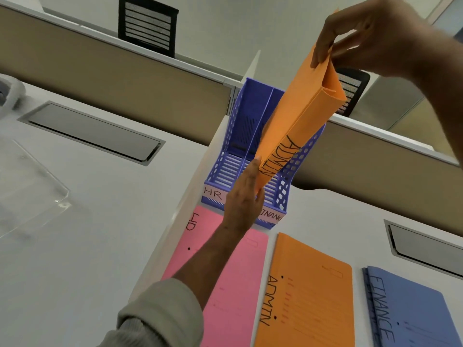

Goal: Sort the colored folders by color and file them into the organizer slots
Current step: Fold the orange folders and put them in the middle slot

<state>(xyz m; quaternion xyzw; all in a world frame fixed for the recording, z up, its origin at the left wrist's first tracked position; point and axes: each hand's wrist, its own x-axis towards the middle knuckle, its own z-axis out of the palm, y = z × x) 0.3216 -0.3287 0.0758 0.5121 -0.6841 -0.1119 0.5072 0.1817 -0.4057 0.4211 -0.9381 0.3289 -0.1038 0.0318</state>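
Desk organizer (240,136) middle label hidden behind left hand (244,196)

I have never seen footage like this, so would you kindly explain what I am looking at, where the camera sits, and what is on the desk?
There is no machine here: a person wears a wide-angle camera on the head, looking forward and down at their own bare hands. The right hand pinches the top of an orange folder marked ADMIN, while the left hand steadies its lower end over a purple slotted organizer with HR and FINANCE labels on its front. On the white desk lie a pink folder, another orange ADMIN folder and a blue FINANCE folder. A clear plastic tray sits at the left.
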